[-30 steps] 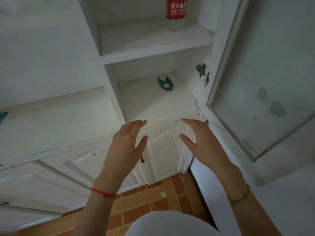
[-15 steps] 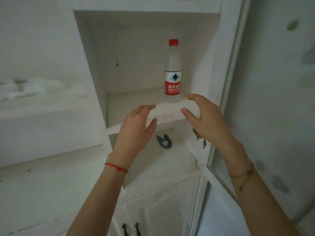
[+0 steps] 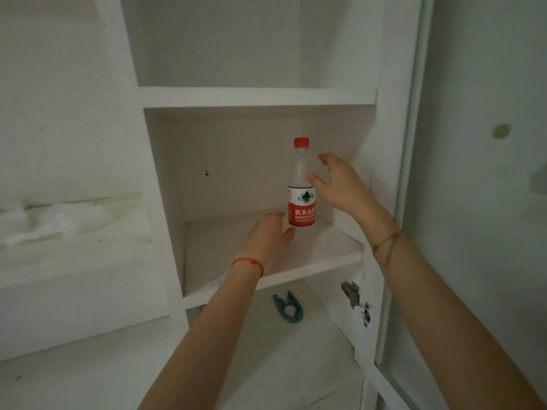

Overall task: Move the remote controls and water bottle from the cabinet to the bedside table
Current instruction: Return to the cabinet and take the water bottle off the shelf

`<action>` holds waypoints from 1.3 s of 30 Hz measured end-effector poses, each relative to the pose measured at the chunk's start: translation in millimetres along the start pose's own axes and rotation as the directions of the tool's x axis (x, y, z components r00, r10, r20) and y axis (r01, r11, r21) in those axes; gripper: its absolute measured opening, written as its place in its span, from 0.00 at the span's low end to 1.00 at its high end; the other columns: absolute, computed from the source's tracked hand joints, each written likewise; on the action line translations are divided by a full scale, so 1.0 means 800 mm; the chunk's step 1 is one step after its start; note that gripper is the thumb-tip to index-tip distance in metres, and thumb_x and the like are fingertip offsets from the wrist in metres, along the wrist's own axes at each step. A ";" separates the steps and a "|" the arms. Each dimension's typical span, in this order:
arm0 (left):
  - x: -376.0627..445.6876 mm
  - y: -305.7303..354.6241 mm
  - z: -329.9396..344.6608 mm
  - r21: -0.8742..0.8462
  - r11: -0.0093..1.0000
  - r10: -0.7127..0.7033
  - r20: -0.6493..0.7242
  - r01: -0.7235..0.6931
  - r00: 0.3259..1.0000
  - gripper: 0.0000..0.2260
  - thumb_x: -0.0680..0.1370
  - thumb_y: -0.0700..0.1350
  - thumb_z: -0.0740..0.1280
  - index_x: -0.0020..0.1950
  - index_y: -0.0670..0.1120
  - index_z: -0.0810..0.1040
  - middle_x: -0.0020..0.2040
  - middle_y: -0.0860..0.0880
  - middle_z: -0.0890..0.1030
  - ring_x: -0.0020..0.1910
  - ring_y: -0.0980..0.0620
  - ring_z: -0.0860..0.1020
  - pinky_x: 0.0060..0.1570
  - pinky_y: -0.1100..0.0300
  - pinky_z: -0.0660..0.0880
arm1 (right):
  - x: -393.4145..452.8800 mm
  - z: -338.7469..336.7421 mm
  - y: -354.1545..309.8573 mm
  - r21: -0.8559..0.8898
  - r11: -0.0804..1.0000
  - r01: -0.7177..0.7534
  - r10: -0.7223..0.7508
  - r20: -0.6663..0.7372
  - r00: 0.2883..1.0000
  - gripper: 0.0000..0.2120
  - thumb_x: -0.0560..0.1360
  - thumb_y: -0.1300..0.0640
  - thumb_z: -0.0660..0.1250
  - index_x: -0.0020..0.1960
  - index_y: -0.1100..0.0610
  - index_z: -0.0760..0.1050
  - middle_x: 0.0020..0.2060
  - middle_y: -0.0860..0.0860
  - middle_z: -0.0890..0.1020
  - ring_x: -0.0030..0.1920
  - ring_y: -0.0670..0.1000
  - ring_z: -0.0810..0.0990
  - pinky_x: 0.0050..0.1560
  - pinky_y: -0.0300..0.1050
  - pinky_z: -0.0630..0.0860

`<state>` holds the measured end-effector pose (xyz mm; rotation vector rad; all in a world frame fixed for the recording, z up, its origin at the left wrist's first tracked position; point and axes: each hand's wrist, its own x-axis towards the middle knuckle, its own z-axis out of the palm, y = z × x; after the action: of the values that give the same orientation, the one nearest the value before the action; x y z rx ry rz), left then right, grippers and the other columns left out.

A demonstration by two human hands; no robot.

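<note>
Now, sweeping from the left: pale crumpled material (image 3: pixel 38 223) sits in a recess far left, well apart from the action. Then comes the cabinet (image 3: pixel 165 202), its door (image 3: pixel 488 232) swung open on the right. On the middle shelf (image 3: pixel 310 261) the left hand (image 3: pixel 266 235) reaches in low, fingers relaxed and spread, holding nothing, its thumb just beside the base of the water bottle (image 3: pixel 301 199). Whether it touches the bottle, I cannot tell.

The bottle stands upright toward the right rear of that shelf, red cap on, red label facing us. Right beside it, the right hand (image 3: pixel 343 184) comes in at shoulder height of the bottle, fingers apart and curved, thumb lying across the clear upper part. It looks like contact or very nearly so, but the fingers are not wrapped round it, so no firm hold yet.

One shelf down lies a blue clip-like object (image 3: pixel 288 309), and a metal hinge (image 3: pixel 353 297) shows on the right wall. No remote controls are in view anywhere.

So the step in hand seems to be the grab itself. The risk: the bottle is tall and narrow, and a thumb nudging it high up before the fingers close could tip it leftward or backward against the wall. The low left hand might catch it, or knock the base and help it topple. A thin plastic body may also dent under a hasty squeeze.
</note>
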<state>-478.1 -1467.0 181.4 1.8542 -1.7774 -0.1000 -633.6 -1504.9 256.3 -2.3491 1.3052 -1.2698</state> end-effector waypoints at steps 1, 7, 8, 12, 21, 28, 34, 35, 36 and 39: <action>0.004 0.001 0.004 0.000 1.000 -0.011 0.019 0.011 1.000 0.24 0.79 0.50 0.63 0.72 0.43 0.66 0.69 0.43 0.73 0.66 0.45 0.73 0.63 0.53 0.69 | 0.007 0.002 0.002 0.004 1.000 -0.020 0.019 0.012 1.000 0.29 0.78 0.48 0.63 0.74 0.59 0.60 0.71 0.58 0.68 0.68 0.57 0.70 0.64 0.46 0.67; 0.014 0.005 0.020 -0.026 0.999 -0.046 0.057 0.048 0.997 0.23 0.79 0.52 0.62 0.71 0.42 0.67 0.68 0.42 0.74 0.65 0.44 0.73 0.62 0.54 0.70 | 0.033 0.021 0.010 0.107 0.989 -0.106 0.099 0.063 0.993 0.30 0.79 0.46 0.61 0.74 0.61 0.59 0.70 0.59 0.69 0.67 0.57 0.71 0.60 0.45 0.68; 0.016 0.005 0.023 -0.031 0.998 -0.048 0.061 0.049 0.997 0.23 0.79 0.52 0.63 0.71 0.42 0.67 0.67 0.42 0.74 0.65 0.44 0.73 0.62 0.54 0.70 | 0.035 0.024 0.011 0.131 0.985 -0.112 0.103 0.077 0.992 0.29 0.79 0.47 0.61 0.73 0.61 0.60 0.69 0.58 0.71 0.66 0.57 0.73 0.57 0.44 0.69; 0.018 0.007 0.029 -0.075 0.995 -0.059 0.076 0.065 0.995 0.23 0.79 0.51 0.63 0.72 0.44 0.67 0.68 0.42 0.74 0.65 0.44 0.74 0.63 0.56 0.70 | 0.038 0.037 0.017 0.211 0.968 -0.138 0.118 0.101 0.988 0.25 0.79 0.48 0.62 0.70 0.61 0.64 0.64 0.58 0.76 0.59 0.56 0.78 0.49 0.41 0.70; 0.001 0.017 0.016 -0.199 0.978 -0.051 0.036 0.057 0.998 0.20 0.81 0.50 0.59 0.71 0.43 0.68 0.65 0.42 0.77 0.61 0.45 0.76 0.55 0.60 0.69 | 0.022 0.022 0.016 0.287 0.954 -0.089 0.090 0.010 0.996 0.25 0.76 0.46 0.66 0.66 0.60 0.68 0.59 0.55 0.79 0.49 0.50 0.78 0.44 0.40 0.74; -0.044 0.024 -0.015 -0.280 0.956 -0.071 0.060 0.085 0.996 0.22 0.80 0.56 0.58 0.72 0.48 0.66 0.62 0.43 0.79 0.57 0.48 0.79 0.55 0.58 0.71 | -0.012 -0.016 -0.020 0.330 0.944 0.002 0.022 -0.067 0.998 0.23 0.75 0.45 0.67 0.65 0.57 0.70 0.51 0.47 0.77 0.42 0.39 0.76 0.38 0.31 0.70; -0.091 0.017 -0.028 -0.560 0.805 -0.161 0.112 0.196 0.981 0.24 0.78 0.52 0.65 0.71 0.45 0.69 0.51 0.45 0.82 0.50 0.47 0.83 0.58 0.49 0.77 | -0.054 -0.026 -0.047 0.353 0.935 0.039 -0.024 -0.046 0.999 0.24 0.75 0.44 0.66 0.65 0.56 0.70 0.56 0.49 0.79 0.48 0.46 0.78 0.41 0.31 0.72; -0.101 0.017 -0.029 -0.614 0.758 -0.185 0.124 0.222 0.975 0.24 0.78 0.50 0.66 0.72 0.45 0.68 0.50 0.45 0.82 0.49 0.46 0.83 0.58 0.49 0.78 | -0.063 -0.026 -0.051 0.369 0.929 0.037 -0.022 -0.044 0.999 0.24 0.75 0.44 0.66 0.65 0.56 0.70 0.56 0.49 0.79 0.47 0.45 0.79 0.41 0.31 0.72; -0.112 0.016 -0.030 -0.664 0.707 -0.205 0.136 0.243 0.969 0.24 0.78 0.48 0.67 0.72 0.44 0.68 0.50 0.45 0.82 0.48 0.46 0.84 0.57 0.51 0.79 | -0.071 -0.026 -0.055 0.384 0.923 0.036 -0.022 -0.041 0.999 0.24 0.75 0.44 0.66 0.65 0.56 0.70 0.56 0.49 0.79 0.46 0.44 0.79 0.41 0.30 0.72; -0.147 0.014 -0.034 -0.757 0.595 -0.242 0.154 0.272 0.958 0.24 0.77 0.43 0.68 0.72 0.41 0.68 0.52 0.41 0.82 0.47 0.45 0.84 0.54 0.53 0.80 | -0.097 -0.024 -0.065 0.403 0.914 0.045 -0.044 -0.013 0.999 0.23 0.75 0.44 0.66 0.65 0.55 0.70 0.54 0.46 0.78 0.44 0.37 0.77 0.39 0.28 0.72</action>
<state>-489.9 -1346.5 171.4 1.4147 -1.1503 -0.8813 -635.5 -1409.8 248.3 -2.0919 0.8854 -1.4002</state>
